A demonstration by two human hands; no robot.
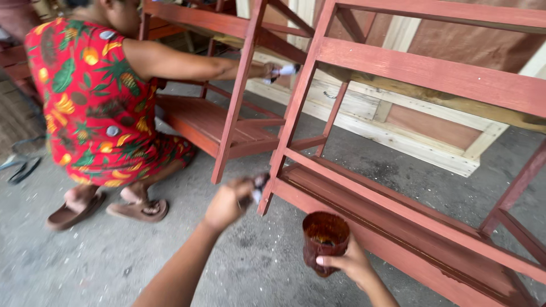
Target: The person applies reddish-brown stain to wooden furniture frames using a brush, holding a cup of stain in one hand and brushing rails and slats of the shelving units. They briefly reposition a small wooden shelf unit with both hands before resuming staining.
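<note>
Paint-stained cup (325, 239) gripped in right hand (348, 262), left hand (226, 203) closed around brush (257, 189) at red wooden rack (398, 204) leg.

Soft even daylight, no hard shadows or glare. Motion blur throughout, worst on left hand (226, 203) at centre; mild wide-angle stretch at frame edges.
</note>
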